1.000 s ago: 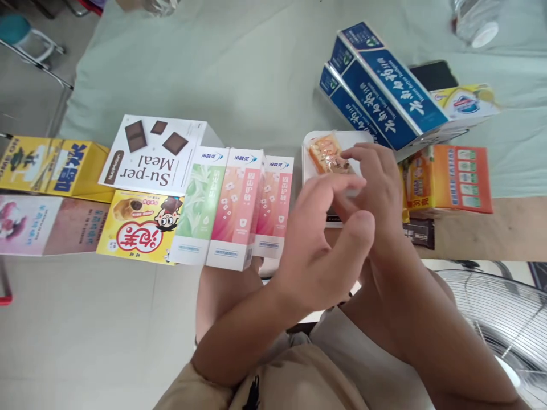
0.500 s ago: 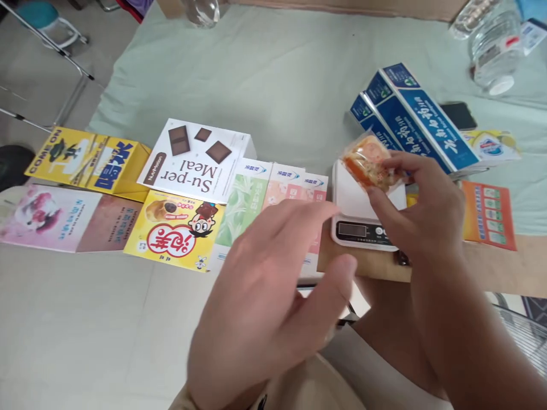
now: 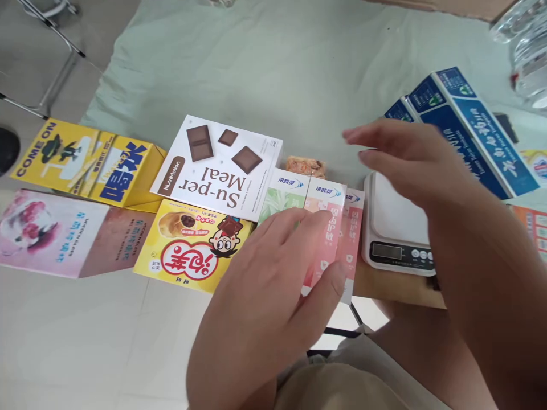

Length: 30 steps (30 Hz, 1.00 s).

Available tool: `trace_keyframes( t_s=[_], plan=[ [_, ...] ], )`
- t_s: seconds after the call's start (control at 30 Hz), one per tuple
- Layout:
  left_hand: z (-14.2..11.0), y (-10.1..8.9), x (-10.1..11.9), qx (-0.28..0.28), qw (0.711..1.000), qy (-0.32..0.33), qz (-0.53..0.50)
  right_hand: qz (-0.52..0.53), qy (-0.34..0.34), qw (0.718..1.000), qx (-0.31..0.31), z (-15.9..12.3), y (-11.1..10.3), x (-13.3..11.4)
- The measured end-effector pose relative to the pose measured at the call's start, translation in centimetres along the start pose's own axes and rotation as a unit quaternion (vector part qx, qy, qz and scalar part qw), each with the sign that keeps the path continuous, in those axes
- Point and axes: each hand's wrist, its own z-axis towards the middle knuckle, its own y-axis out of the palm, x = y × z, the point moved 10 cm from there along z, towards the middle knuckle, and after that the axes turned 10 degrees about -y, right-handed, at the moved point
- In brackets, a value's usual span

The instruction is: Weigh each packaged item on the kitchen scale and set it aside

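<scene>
My left hand [image 3: 269,296] is over the green and pink toothpaste boxes [image 3: 327,228], its thumb apart from the fingers. Whether it touches them I cannot tell. Nothing shows in its grasp. Off to the right, my right hand [image 3: 405,159] reaches out open, above the far edge of a white kitchen scale [image 3: 397,210] whose pan holds nothing I can see. A wrapped snack [image 3: 305,166] lies on the cloth just behind the toothpaste boxes, partly hidden by them.
To the left stand a white Su-per Meal box [image 3: 217,165], a yellow puff box [image 3: 192,245], a yellow drink box [image 3: 85,162] and a pink box [image 3: 51,233]. Blue toothpaste boxes [image 3: 470,125] lean at the right. A clear bottle [image 3: 532,68] lies at the far right.
The wrapped snack has gone from over the scale to behind the toothpaste boxes, and my right hand has let go of it. The view has shifted, so objects sit farther right.
</scene>
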Motion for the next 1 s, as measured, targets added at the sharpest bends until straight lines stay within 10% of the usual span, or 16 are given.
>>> trace_keyframes(
  t_s=[0.2, 0.4, 0.7, 1.0],
  plan=[
    [-0.9, 0.6, 2.8, 0.023, 0.997, 0.071, 0.001, -0.073, 0.133, 0.941, 0.302, -16.5, -8.9, 0.4],
    [-1.8, 6.9, 8.8, -0.077, 0.984, 0.159, 0.003, -0.144, 0.169, 0.918, 0.33, -29.5, -10.1, 5.1],
    [-0.5, 19.8, 12.7, -0.244, 0.944, 0.19, 0.112, -0.292, 0.03, 0.929, 0.226, -28.4, -8.7, 4.0],
    [0.8, 21.1, 13.4, -0.243, 0.945, 0.172, 0.136, -0.397, 0.138, 0.902, 0.102, -23.2, -7.5, 7.0]
  ],
)
